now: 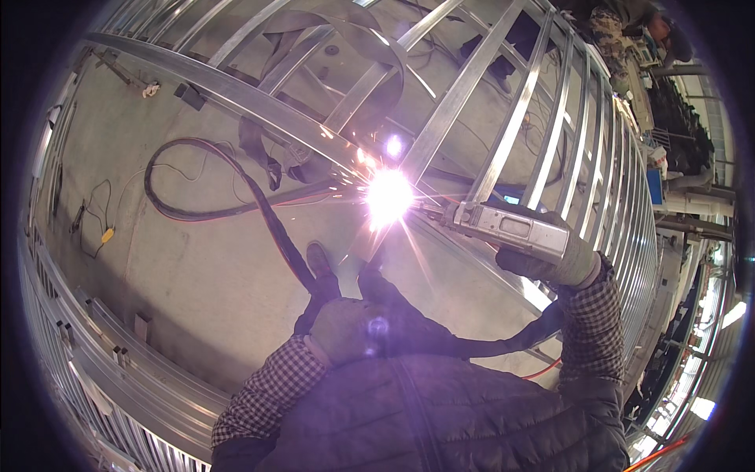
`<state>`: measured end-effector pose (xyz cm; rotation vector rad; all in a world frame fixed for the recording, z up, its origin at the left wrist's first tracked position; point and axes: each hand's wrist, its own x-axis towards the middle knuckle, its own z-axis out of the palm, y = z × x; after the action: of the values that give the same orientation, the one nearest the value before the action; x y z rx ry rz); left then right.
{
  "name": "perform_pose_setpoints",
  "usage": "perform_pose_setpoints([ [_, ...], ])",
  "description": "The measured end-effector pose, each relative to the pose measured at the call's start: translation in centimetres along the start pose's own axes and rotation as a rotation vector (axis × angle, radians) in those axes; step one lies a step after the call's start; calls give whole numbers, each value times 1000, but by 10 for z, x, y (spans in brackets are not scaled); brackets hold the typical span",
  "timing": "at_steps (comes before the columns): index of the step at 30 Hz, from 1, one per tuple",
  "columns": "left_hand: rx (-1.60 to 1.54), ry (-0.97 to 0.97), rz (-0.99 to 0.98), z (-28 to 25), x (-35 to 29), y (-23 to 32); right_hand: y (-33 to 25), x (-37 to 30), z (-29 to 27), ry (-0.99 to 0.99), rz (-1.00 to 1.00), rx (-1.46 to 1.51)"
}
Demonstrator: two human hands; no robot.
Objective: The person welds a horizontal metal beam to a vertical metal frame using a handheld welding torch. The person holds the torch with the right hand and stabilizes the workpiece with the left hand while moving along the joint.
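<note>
I have 2 gloved hands ahead of my padded jacket [448, 401]. My right hand [578, 266] is farther out, forward of the jacket's right side, curled in a closed grip with its wrist bent inward. The forearm behind it, in a right checked sleeve [595, 326], reaches forward from the jacket. My left hand [340, 330] is close against the jacket's front, toward its left side; I cannot tell how its fingers sit. My left checked sleeve [271, 387] slants inward from the jacket's left. My 2 legs [381, 287] extend beyond the jacket's front.
</note>
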<state>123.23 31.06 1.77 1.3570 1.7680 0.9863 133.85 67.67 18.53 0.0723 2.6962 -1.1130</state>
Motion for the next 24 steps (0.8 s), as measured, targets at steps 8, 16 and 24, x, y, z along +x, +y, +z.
perform_pose_setpoints([
  [8,-8,-9,-25,2,1,2,-12,-1,-6,-63,140,44],
  [16,-35,-117,-118,-1,2,5,-12,0,-5,-31,86,67],
  [24,-30,-116,-133,0,4,8,-11,-7,-4,-22,219,203],
])
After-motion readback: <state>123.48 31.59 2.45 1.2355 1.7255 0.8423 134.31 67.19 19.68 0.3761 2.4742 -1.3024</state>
